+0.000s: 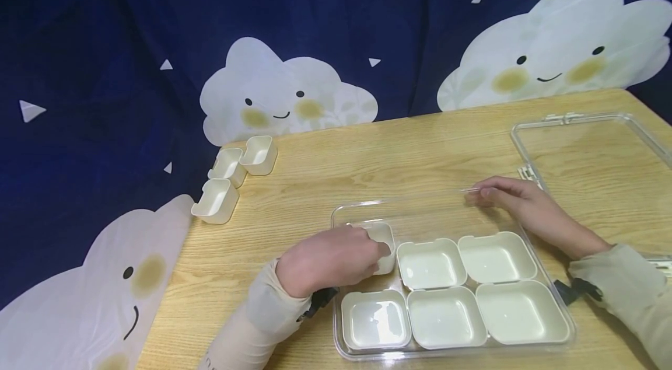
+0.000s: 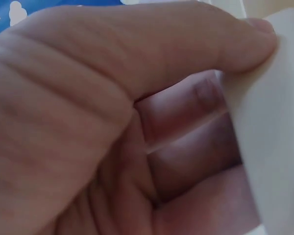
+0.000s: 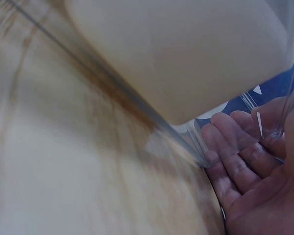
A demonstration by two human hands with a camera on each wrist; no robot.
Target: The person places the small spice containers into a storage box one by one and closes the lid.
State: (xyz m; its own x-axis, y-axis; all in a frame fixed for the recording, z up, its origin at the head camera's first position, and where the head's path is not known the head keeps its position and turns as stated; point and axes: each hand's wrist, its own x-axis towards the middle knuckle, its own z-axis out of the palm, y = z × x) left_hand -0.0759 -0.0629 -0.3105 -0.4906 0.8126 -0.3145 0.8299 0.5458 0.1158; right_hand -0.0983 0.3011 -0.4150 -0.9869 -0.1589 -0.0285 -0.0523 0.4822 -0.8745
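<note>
A clear plastic box (image 1: pixel 362 355) lies on the table, with several cream compartment cups inside, such as the front middle cup (image 1: pixel 446 317). My left hand (image 1: pixel 336 259) reaches over its left side and pinches the wall of a cream cup (image 1: pixel 385 236) in the back left of the box. Up close in the left wrist view, the thumb lies on one face of the cup wall (image 2: pixel 279 122) and the other fingers are partly behind it. My right hand (image 1: pixel 517 203) holds the box's far right corner, its fingers (image 3: pixel 230 176) around the outside of the clear wall.
Three more cream cups (image 1: pixel 216 202) stand grouped at the table's far left edge. To the right lies a clear lid (image 1: pixel 525 145) with white latches. A dark blue curtain (image 1: pixel 409 20) with clouds hangs behind the wooden table (image 1: pixel 315 183).
</note>
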